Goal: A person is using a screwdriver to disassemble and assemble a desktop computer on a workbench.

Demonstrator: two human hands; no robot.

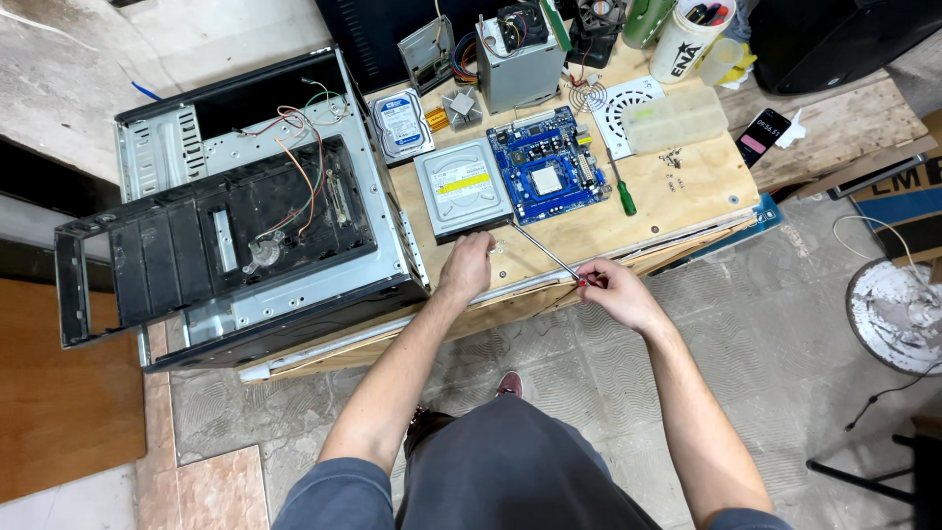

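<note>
Big plywood bench (677, 191) holds everything, with an opened black and grey computer case (245, 216) lying on its side at the left. Next to it sits a silver optical drive (461, 186) at the near edge, a blue motherboard (545, 167) just beside that, and a hard drive (400, 123) behind. The left hand (467, 267) has its grip pressed on the drive's front edge, fingers curled. The right hand (613, 291) has its grip pinched shut around a red-handled screwdriver (548, 251), tip angled toward the drive's corner.

one computer case (245, 211), two drives (463, 188), one motherboard (546, 177), two screwdrivers (624, 192)
</note>
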